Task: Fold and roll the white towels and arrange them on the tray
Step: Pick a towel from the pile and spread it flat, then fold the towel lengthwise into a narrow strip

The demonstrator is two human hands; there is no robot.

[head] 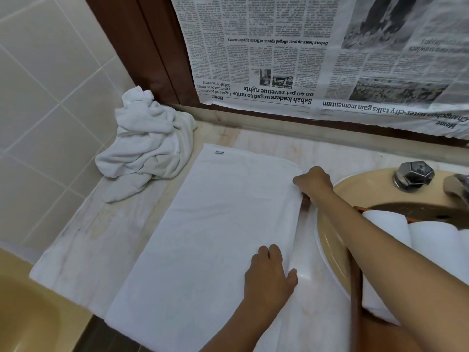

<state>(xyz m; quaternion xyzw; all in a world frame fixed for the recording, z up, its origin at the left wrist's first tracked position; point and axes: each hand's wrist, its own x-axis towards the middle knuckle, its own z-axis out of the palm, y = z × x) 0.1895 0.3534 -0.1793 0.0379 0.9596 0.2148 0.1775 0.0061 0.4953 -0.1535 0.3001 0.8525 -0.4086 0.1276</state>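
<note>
A white towel (208, 232) lies spread flat on the marble counter. My right hand (313, 182) grips its far right edge with curled fingers. My left hand (270, 273) rests on the near right part of the towel, fingers bent over the edge, thumb out on the counter. A crumpled heap of white towels (147, 146) sits in the back left corner. At the right, rolled white towels (431, 240) lie on a brown wooden tray (355, 283) set over the sink; my right forearm hides part of it.
A beige sink (337, 247) with a chrome tap knob (413, 175) takes up the right side. Newspaper (304, 54) covers the mirror behind. Tiled wall (45, 92) stands at the left, and a beige tub rim (28, 308) lies below the counter's left end.
</note>
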